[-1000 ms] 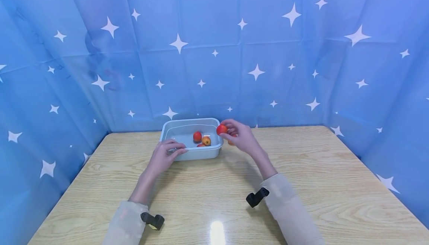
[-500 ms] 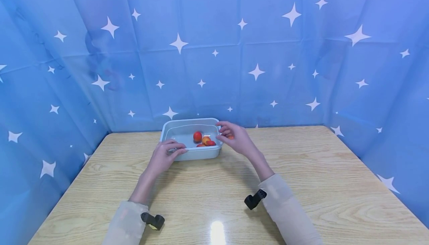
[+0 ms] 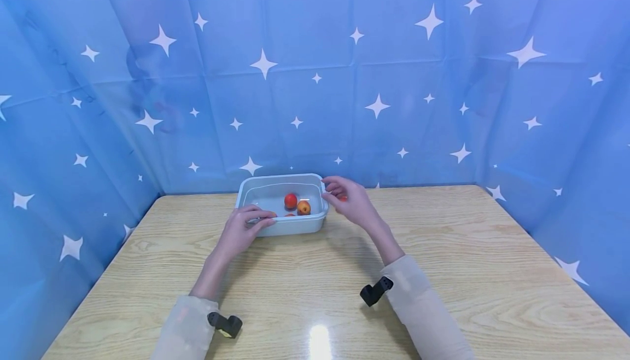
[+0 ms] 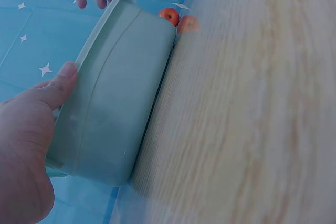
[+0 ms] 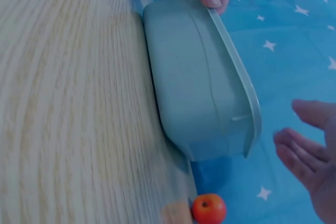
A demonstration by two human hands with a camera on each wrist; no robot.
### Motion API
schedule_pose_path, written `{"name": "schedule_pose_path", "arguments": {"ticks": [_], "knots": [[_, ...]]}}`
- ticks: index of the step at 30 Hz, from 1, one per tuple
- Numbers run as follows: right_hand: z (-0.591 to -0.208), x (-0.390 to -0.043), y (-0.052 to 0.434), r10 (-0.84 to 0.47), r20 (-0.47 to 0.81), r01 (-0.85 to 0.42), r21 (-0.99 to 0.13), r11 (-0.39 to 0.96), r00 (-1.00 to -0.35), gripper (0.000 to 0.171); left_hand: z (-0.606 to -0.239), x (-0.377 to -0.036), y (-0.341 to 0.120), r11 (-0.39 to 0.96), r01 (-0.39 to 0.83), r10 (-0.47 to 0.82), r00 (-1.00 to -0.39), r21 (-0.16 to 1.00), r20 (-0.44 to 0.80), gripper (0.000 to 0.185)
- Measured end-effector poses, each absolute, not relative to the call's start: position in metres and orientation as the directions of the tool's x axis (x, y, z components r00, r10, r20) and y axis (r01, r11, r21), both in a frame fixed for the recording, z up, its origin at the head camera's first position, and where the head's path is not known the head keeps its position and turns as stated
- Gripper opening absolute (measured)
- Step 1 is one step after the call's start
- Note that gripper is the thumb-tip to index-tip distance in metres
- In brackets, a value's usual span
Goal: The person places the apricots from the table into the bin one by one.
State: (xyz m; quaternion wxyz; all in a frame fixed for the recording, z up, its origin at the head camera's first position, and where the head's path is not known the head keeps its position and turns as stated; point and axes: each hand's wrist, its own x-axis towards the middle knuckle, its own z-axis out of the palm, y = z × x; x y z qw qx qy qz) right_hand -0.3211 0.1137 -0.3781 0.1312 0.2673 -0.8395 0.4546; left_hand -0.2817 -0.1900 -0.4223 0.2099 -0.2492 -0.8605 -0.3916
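A pale blue-green plastic container [image 3: 295,227] stands near the table's back edge. My left hand [image 3: 241,228] grips its front rim, the thumb outside. Inside lie a red apple [image 3: 290,201] and a yellow-orange apple [image 3: 303,208]; the front wall mostly hides other fruit low down. My right hand [image 3: 356,201] is beside the right rim with its fingers spread and nothing between them; the right wrist view shows this hand [image 5: 310,153] apart from the container. Another red-orange apple [image 5: 209,209] sits on the table, right of the container and partly behind my right hand in the head view.
The wooden table [image 3: 315,283] extends toward me and to both sides. A blue curtain with white stars [image 3: 315,75] hangs behind it and along the sides. Black cameras are on both sleeves, such as the right wrist camera [image 3: 376,290].
My right hand let go of a red apple, which dropped into the container, and then drew back slightly to the right. Fruit inside shifted leftward. My left hand stayed on the rim.
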Motion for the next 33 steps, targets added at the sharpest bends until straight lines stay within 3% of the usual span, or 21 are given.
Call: {"name": "schedule_pose_path", "arguments": {"ticks": [6,21,33], "knots": [[-0.38,-0.325,0.119,-0.3,0.464,-0.552,-0.69,0.468,-0.833,0.038,-0.422,-0.281,-0.19,0.582,0.573,0.254,-0.802,0.576,0.541,0.018],[-0.394,-0.339,0.135,-0.229,0.408,-0.465,-0.713,0.525,-0.884,0.042,-0.426,-0.286,-0.191,0.572,0.613,0.273,-0.769,0.545,0.578,0.014],[-0.409,-0.347,0.147,-0.264,0.325,-0.418,-0.682,0.6,-0.908,0.046,-0.426,-0.286,-0.191,0.568,0.616,0.272,-0.767,0.546,0.582,0.013]]}}
